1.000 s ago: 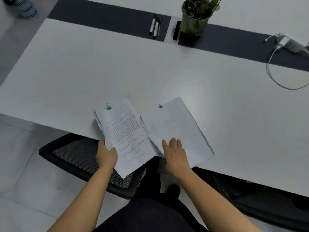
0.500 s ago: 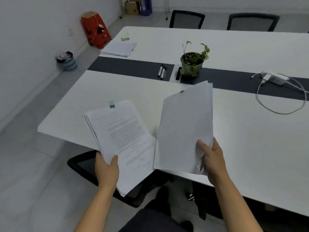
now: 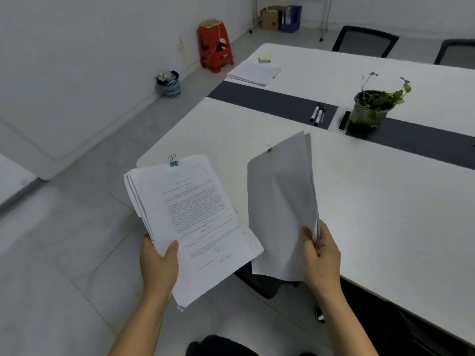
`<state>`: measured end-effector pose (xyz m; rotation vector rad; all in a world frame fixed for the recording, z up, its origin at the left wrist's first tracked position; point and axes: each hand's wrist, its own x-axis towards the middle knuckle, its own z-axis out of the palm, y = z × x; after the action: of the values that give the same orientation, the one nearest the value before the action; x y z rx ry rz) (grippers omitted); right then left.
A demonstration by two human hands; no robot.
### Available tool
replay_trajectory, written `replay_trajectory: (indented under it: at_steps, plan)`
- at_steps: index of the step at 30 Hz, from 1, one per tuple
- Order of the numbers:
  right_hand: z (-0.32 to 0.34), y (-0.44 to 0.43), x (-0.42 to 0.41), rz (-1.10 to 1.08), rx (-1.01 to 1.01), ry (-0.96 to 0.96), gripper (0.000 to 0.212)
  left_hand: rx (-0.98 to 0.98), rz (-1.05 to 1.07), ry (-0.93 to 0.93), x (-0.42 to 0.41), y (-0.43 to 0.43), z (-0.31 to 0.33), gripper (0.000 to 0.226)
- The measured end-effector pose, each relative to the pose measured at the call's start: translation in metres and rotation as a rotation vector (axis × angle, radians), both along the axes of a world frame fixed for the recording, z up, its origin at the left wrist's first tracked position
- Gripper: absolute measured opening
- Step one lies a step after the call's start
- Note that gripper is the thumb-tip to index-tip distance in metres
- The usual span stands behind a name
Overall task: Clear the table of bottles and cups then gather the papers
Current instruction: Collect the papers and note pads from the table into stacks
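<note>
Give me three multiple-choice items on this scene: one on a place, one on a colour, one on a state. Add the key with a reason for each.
1. Where does the loose paper stack lie?
A. on the floor
B. on the table, beyond its dark strip
C. on a chair

2. What colour is the binder clip on the printed bundle?
A. red
B. yellow
C. teal

3. What is the right hand doing?
A. holding a blank-faced bundle up off the table
B. pressing flat on the table
C. hanging idle

Key:
1 B, the stack sits at the far corner, past the strip.
2 C, the clip at the bundle's top edge is teal.
3 A, thumb and fingers pinch the bundle's lower edge in the air.
</note>
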<state>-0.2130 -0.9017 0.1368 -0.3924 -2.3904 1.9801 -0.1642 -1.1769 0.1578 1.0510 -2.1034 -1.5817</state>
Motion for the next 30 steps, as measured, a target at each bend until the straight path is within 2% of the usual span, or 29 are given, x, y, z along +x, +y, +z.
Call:
replay_trajectory:
  at_steps: [6, 15, 23, 30]
  plan:
    - [0.015, -0.146, 0.013, 0.005, -0.008, 0.092, 0.020, 0.036, 0.107, 0.105, 0.028, -0.138, 0.006, 0.034]
    - [0.024, -0.385, -0.001, 0.112, 0.011, 0.117, 0.023, -0.071, 0.255, 0.158, 0.041, -0.364, 0.042, 0.043]
    - [0.027, -0.513, -0.081, 0.040, -0.054, 0.216, 0.030, -0.096, 0.233, 0.223, -0.064, -0.489, 0.051, 0.044]
    - [0.031, -0.630, -0.224, 0.018, -0.067, 0.236, 0.022, -0.168, 0.205, 0.204, -0.200, -0.593, 0.068, 0.045]
